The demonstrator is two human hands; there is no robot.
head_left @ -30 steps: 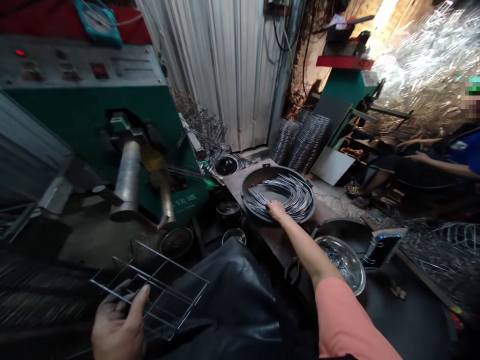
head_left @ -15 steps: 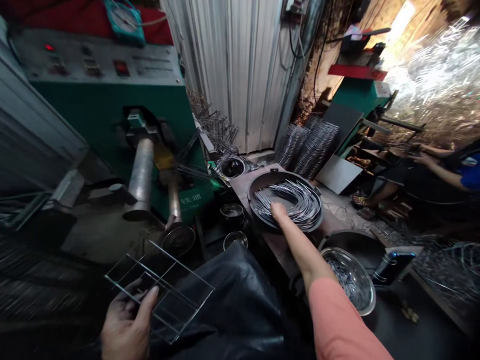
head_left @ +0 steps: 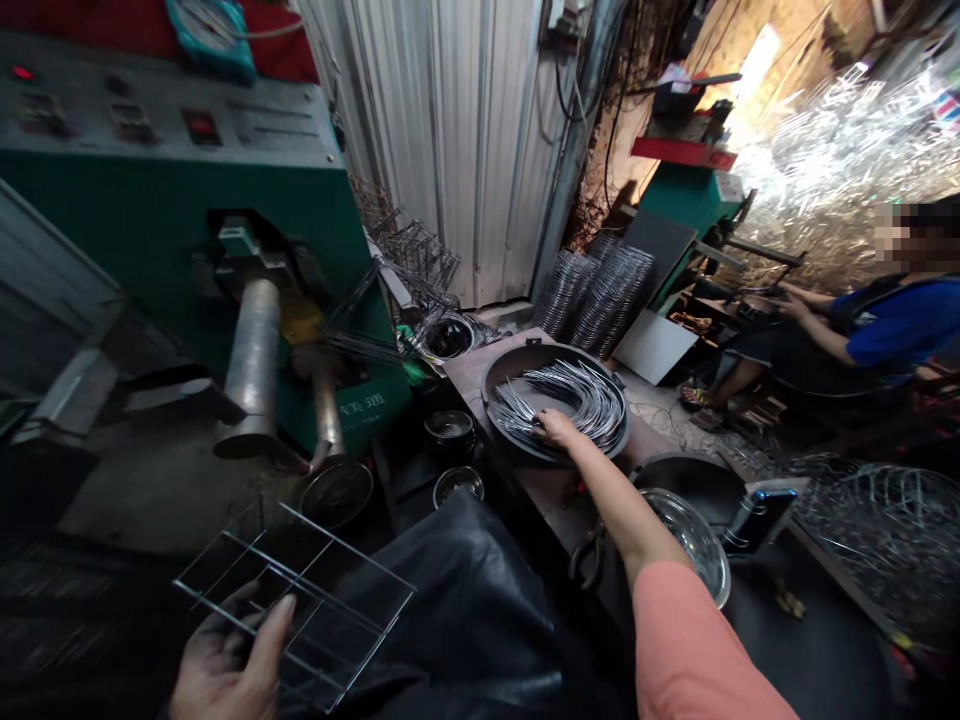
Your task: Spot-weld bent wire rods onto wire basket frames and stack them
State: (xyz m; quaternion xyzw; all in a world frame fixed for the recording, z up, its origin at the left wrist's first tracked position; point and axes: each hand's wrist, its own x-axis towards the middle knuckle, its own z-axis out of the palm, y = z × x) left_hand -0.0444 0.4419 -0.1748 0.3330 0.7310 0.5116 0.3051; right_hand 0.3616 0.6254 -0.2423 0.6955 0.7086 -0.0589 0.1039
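My left hand (head_left: 231, 655) is closed around one edge of a small wire rack (head_left: 298, 577), thumb on top, holding it tilted above my dark apron (head_left: 472, 580). My right arm reaches out to a round black pan (head_left: 511, 362) that holds a ring-shaped heap of bent metal wires (head_left: 600, 395). There my right hand (head_left: 556, 430) has its fingers drawn together on wires at the near left of the heap. How many wires it grips is too small to make out.
At left stands a green machine (head_left: 300, 190) with metal cylinders (head_left: 253, 350) jutting out. A steel bowl (head_left: 694, 545) and a phone (head_left: 761, 522) are at right. Stacked wire rings (head_left: 611, 300) stand behind the pan. Another person (head_left: 892, 320) sits at far right.
The view has swung slightly right, so more of the seated person shows. My right hand has shifted a little among the wires in the pan. My left hand keeps the rack.
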